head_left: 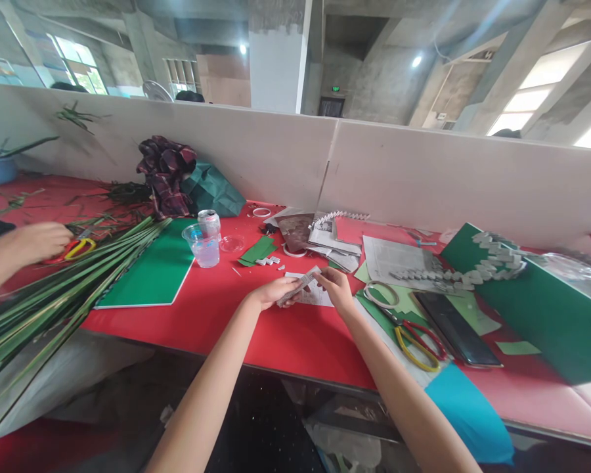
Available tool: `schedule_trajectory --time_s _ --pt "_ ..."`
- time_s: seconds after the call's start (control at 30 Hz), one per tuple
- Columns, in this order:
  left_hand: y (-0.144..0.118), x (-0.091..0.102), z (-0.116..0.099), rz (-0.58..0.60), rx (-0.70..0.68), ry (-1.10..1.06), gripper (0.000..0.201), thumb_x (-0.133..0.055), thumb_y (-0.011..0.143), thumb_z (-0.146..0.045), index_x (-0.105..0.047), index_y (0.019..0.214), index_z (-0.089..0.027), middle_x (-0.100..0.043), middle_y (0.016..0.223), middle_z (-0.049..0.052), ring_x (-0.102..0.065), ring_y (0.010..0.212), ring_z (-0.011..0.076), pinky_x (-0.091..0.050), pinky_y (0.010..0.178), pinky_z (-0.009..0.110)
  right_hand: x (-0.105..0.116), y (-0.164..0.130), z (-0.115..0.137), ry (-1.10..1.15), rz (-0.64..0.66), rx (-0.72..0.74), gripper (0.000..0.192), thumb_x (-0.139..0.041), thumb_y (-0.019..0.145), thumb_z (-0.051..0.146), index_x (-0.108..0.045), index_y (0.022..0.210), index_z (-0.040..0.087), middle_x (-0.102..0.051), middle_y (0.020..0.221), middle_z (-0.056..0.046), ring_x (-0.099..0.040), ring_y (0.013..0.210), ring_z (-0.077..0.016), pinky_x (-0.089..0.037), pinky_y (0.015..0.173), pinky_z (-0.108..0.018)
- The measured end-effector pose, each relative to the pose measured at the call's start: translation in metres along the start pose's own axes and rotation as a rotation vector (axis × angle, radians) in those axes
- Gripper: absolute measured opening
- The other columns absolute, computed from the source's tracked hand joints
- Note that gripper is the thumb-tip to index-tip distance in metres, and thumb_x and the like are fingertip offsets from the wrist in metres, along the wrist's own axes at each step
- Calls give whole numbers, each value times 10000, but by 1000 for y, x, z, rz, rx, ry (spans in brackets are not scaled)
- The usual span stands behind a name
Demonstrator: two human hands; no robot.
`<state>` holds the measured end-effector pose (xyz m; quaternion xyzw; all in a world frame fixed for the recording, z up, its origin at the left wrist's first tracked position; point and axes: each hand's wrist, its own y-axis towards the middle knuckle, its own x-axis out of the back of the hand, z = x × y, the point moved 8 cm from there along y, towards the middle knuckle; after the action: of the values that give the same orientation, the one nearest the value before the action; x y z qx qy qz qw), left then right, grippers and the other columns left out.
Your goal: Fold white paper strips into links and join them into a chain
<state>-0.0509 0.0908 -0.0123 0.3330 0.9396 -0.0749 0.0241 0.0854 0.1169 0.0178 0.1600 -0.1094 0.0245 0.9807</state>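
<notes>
My left hand [274,292] and my right hand [335,288] meet over the red table [256,335]. Both pinch a narrow folded strip of printed paper [300,284], the left at its lower end, the right at its upper end. Under the hands lies a small printed paper sheet [314,299]. Scissors with red and yellow handles [416,340] lie just right of my right forearm, beside a roll of tape [380,293].
A co-worker's hand [38,240] at the far left grips other scissors among long green leaves [64,289]. A green board [152,272], plastic cup [205,246], can [209,223], newspaper sheets [394,259], a dark tablet [453,328] and a large green board with folded paper chains [546,309] crowd the table.
</notes>
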Motion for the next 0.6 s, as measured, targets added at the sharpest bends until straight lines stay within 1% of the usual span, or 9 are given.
schedule_trajectory --time_s 0.23,0.4,0.6 --pt "1 1 4 -12 29 -21 401 -575 790 -541 -503 888 -159 -481 674 -16 -408 501 71 -255 457 221 0 0 2 -9 13 17 335 -607 750 508 -605 715 175 -536 562 3 -462 522 -128 -348 500 -262" --pt "1 -1 2 9 4 -6 425 -573 786 -560 -532 902 -154 -473 656 -20 -411 497 75 -263 457 230 0 0 2 -9 14 7 326 -612 743 501 -601 713 177 -531 558 3 -457 518 -130 -341 496 -265" --pt "1 0 1 10 -22 67 425 -562 788 -567 -541 817 -143 -503 640 -2 -459 501 89 -290 451 230 1 0 2 -17 10 2 299 -612 743 475 -598 701 179 -523 557 7 -440 514 -127 -327 501 -265"
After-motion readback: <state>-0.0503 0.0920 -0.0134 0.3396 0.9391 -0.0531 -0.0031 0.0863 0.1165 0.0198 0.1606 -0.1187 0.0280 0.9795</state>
